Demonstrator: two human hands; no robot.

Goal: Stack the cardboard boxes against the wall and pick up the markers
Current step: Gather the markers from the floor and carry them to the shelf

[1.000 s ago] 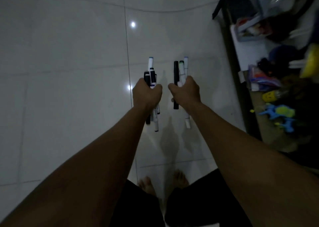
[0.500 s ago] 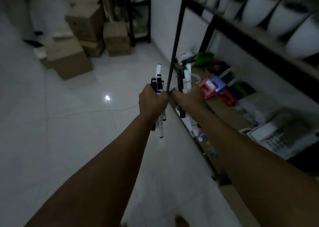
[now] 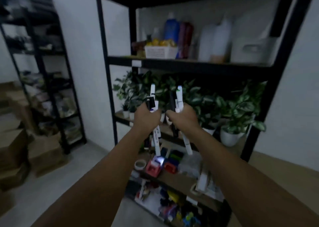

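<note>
Smooth plastic markers (image 3: pixel 153 95), a matt black metal rack (image 3: pixel 189 65), a perforated white plastic basket (image 3: pixel 160 52) and matt brown cardboard boxes (image 3: pixel 44 150).

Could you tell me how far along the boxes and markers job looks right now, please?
Done: cardboard boxes sit piled by the wall at left, roughly stacked. In hand: the left hand and right hand each grip a bunch of markers. Left: putting the markers down, perhaps on the shelf ahead.
</note>
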